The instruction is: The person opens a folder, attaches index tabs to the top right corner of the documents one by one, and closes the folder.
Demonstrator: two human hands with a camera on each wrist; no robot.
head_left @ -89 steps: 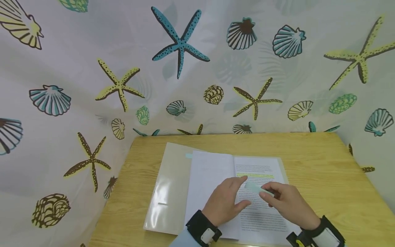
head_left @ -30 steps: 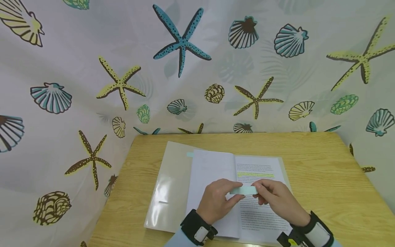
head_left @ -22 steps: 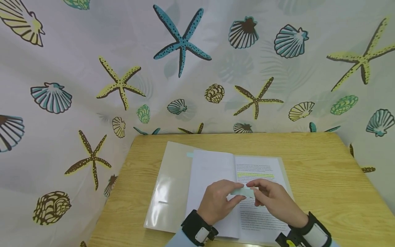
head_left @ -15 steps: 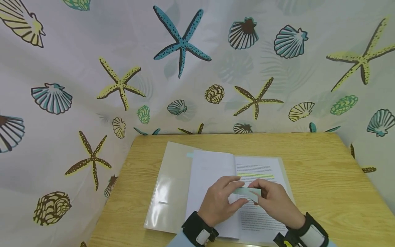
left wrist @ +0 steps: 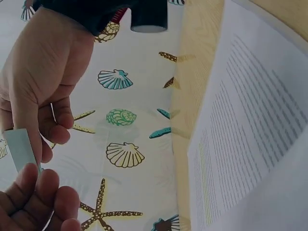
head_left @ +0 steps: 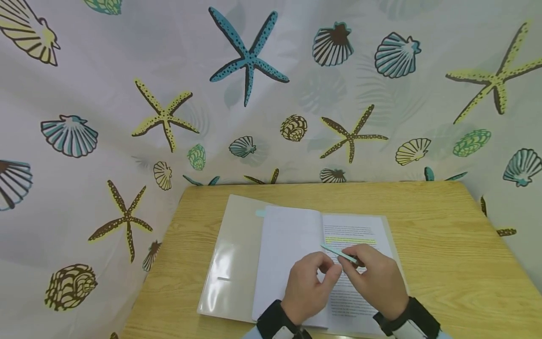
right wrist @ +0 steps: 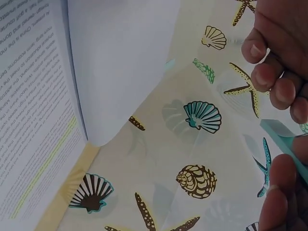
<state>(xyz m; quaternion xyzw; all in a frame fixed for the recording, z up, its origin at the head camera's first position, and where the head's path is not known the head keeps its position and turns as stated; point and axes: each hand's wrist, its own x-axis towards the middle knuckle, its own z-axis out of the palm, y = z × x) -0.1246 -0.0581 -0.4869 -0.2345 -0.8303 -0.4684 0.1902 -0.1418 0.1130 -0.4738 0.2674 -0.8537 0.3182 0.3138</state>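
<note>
A pale aqua pad of sticky notes is pinched between the thumb and fingers of my right hand, held nearly edge-on over the open document. My left hand is close beside it, thumb and index fingertips brought together right at the pad's near side. In the left wrist view, the aqua strip runs up from the left fingertips. The right wrist view catches the pad's end beside the curled left fingers. Below lies a printed page with a yellow highlighted line.
A white page is turned over to the left, on top of a glossy clear folder cover. An aqua tab sticks out at its top corner. Wooden table surrounds the folder; a curtain with shells and starfish hangs behind.
Earlier both hands stretched the pad level between them. Now it is turned edge-on in my right hand, and my left fingers have slid from its left end to its near side.
</note>
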